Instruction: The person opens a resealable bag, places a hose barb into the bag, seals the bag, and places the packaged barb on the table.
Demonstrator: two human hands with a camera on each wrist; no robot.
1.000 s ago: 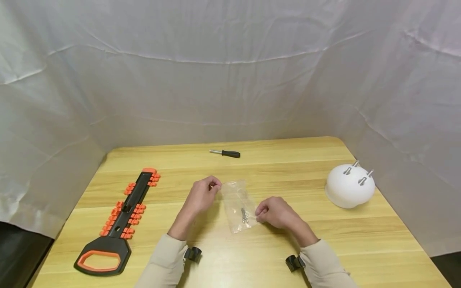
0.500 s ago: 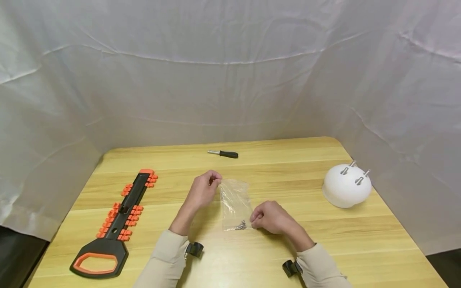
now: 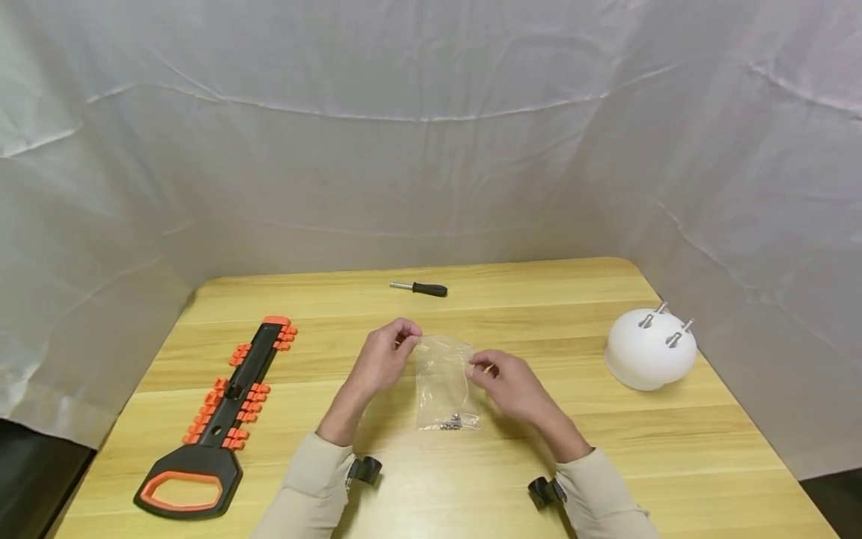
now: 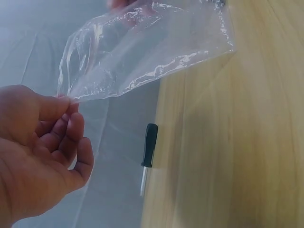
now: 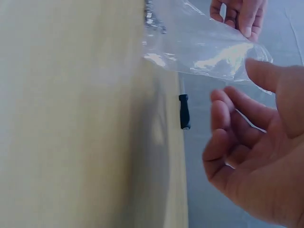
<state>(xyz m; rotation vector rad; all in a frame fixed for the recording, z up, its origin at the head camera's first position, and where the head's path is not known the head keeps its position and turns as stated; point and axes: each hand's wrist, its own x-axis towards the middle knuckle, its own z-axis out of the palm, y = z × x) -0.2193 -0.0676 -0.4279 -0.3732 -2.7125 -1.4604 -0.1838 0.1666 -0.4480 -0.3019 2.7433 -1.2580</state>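
A clear plastic bag point(image 3: 441, 382) hangs upright above the table, with several small shiny metal parts point(image 3: 451, 422) gathered along its bottom edge. My left hand point(image 3: 384, 358) pinches its upper left corner between thumb and fingers; the left wrist view shows the bag point(image 4: 142, 57) stretching away from that pinch. At the bag's upper right side is my right hand point(image 3: 510, 382). In the right wrist view, the right hand point(image 5: 256, 128) has its thumb tip overlapping the bag's edge, while its loosely bent fingers stand apart from the thumb.
A black-handled screwdriver-like tool point(image 3: 429, 289) lies near the table's far edge. To the left lies a long black tool with a loop handle point(image 3: 188, 483) and orange clips point(image 3: 252, 404). A white dome point(image 3: 649, 352) with two metal pins sits right. Grey cloth point(image 3: 417, 172) surrounds the table.
My right hand has moved from the bag's lower right corner up to its upper right side. The bag has straightened to hang upright, its metal parts settled at the bottom.
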